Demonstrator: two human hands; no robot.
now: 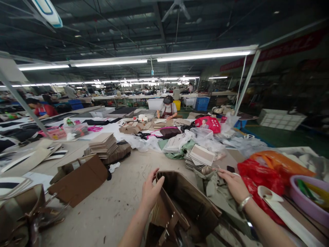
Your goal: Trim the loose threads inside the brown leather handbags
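In the head view, the left hand [151,189] is curling around the rim of a brown bag [186,200], thumb and fingers slightly parted over its edge. The bag is gaping open above the table [120,199], its lower part running out of the frame. The right hand [233,184] is lying against a grey-green cloth [217,190], fingers loosely bent; whether they are pinching it, I cannot quite tell.
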